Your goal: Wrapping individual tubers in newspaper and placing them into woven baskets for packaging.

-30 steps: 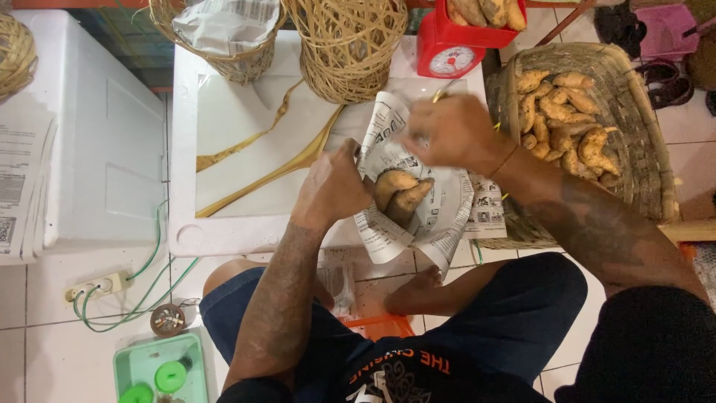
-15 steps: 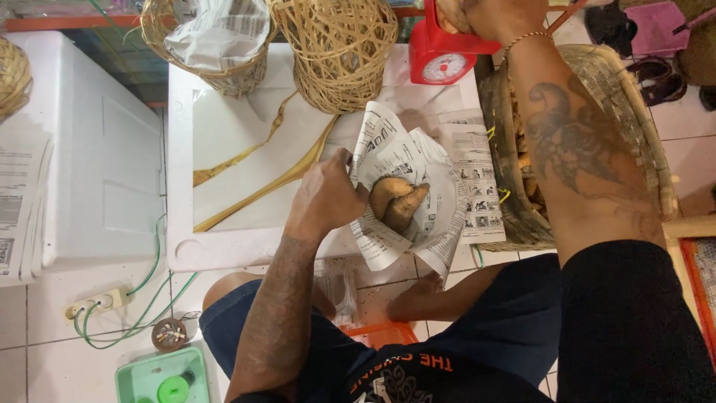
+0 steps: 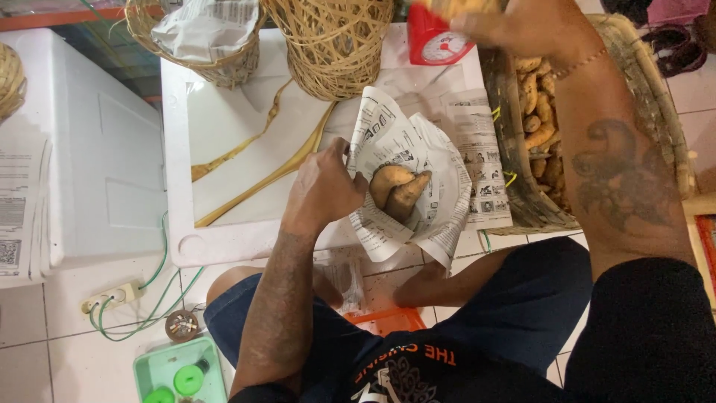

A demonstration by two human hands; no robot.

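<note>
My left hand [image 3: 323, 186] grips the edge of a newspaper wrap [image 3: 406, 175] that lies open on a white foam lid [image 3: 224, 142]. Two brown tubers [image 3: 397, 192] sit inside the paper. My right hand [image 3: 514, 22] is stretched up over a red kitchen scale [image 3: 436, 37] at the top of the view. It touches blurred brownish tubers on the scale's top, and its grip cannot be made out. A wide woven basket [image 3: 656, 127] full of the same orange-brown tubers [image 3: 535, 123] stands under my right forearm.
Two woven baskets [image 3: 328, 45] stand at the lid's far edge, one lined with paper [image 3: 205, 33]. Dry yellow leaf strips [image 3: 261, 160] lie on the lid. On the tiled floor are a power strip with green cable [image 3: 112, 295], a green tray [image 3: 179, 369] and an orange tray [image 3: 384, 319].
My right hand left the newspaper wrap and swung up past the tuber basket to the red scale. My left hand kept its hold on the paper.
</note>
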